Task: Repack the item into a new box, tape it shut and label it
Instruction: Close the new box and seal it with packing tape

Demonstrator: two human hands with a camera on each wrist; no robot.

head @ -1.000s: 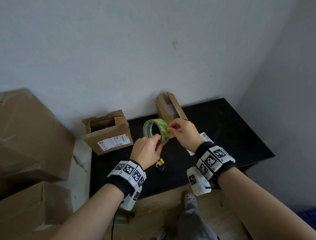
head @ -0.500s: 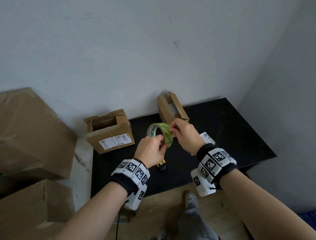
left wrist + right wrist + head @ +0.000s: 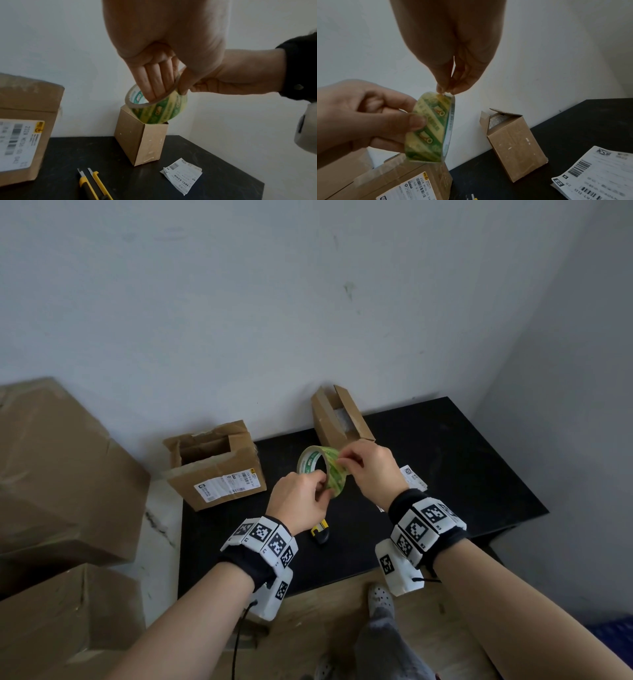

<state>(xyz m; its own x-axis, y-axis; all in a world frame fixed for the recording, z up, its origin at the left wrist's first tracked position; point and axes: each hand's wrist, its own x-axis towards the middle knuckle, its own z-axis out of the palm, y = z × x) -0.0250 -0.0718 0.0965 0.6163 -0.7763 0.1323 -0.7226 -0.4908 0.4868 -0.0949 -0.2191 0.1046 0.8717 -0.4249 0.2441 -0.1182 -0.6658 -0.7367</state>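
Note:
A green-and-yellow printed tape roll (image 3: 325,470) (image 3: 157,106) (image 3: 431,127) hangs in the air above the black table (image 3: 462,460). My left hand (image 3: 301,498) grips the roll, fingers through its core and thumb on the outer face. My right hand (image 3: 368,467) pinches the roll's upper edge with thumb and fingertips (image 3: 444,89). A small open cardboard box (image 3: 340,419) (image 3: 142,139) (image 3: 511,140) stands at the back by the wall with a bubble-wrapped item inside. A paper label (image 3: 412,477) (image 3: 182,175) (image 3: 597,171) lies on the table under my right wrist.
A larger opened box with a shipping label (image 3: 214,463) (image 3: 22,128) sits at the table's left back corner. A yellow-and-black utility knife (image 3: 320,534) (image 3: 92,185) lies near the front edge. Big cardboard boxes (image 3: 58,481) are stacked on the left. The wall is close behind.
The roll and both hands shifted slightly nearer and right; my right fingers keep picking at the roll's edge. Nothing on the table moved.

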